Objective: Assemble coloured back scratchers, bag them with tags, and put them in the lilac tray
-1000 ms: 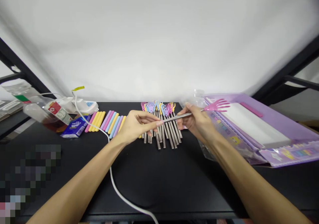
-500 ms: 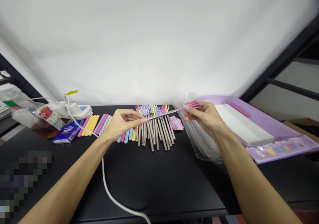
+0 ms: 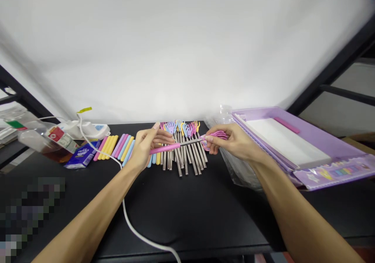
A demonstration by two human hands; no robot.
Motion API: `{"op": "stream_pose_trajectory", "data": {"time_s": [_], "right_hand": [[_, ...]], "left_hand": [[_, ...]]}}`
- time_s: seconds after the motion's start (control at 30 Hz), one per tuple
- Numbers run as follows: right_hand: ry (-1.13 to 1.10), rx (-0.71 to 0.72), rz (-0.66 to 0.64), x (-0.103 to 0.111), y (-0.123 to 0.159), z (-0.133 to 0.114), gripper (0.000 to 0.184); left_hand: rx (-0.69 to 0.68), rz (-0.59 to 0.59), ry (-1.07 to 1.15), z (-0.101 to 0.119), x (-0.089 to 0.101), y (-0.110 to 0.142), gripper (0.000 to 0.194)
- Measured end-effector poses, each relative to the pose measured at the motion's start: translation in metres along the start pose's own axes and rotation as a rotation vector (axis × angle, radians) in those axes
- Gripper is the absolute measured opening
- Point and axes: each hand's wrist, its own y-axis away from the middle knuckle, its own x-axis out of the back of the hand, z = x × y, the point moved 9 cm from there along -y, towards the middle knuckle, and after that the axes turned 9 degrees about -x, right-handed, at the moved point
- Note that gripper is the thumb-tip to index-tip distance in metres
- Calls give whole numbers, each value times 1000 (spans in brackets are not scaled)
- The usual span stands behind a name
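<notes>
My left hand (image 3: 146, 146) is closed round a pink tubular sleeve (image 3: 164, 148) that sits on the bare end of a thin metal rod (image 3: 190, 141). My right hand (image 3: 234, 142) pinches the rod's other end, at its pink hand-shaped plastic head (image 3: 218, 134). The piece hangs level just above a fan of several similar metal rods (image 3: 187, 155) with pastel hand-shaped heads (image 3: 178, 127) lying on the black table (image 3: 187, 208).
Several pastel sleeves (image 3: 117, 146) lie in a row at the left. Beyond them are a blue tissue pack (image 3: 80, 157), a tilted bottle (image 3: 43, 140) and a white power strip (image 3: 90, 129) whose cable (image 3: 129, 224) crosses the table. A purple box (image 3: 307, 146) and clear bags (image 3: 240, 169) stand at the right.
A pink sleeve now shows in my left hand at the rod's bare end. Both hands have come closer together and dropped lower over the pile.
</notes>
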Motion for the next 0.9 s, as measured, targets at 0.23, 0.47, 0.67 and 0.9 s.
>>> {"op": "stream_pose_trajectory", "data": {"time_s": [0.23,0.47,0.67,0.9], "right_hand": [[-23,-18,15,-16,-1,-2,29],[-93,-108,-106,-33,-4,9,36],[-48,-170,-154,-29,-1,10,31],[11,-142,-111,4,12,-1,28]], "left_hand": [[0,-12,-93,6,2,3,50],[-67,-67,-204,1,-1,7,47],[-100,-100,-239,2,-13,10,47],[-291,-306,-459,23,-54,19,42]]}}
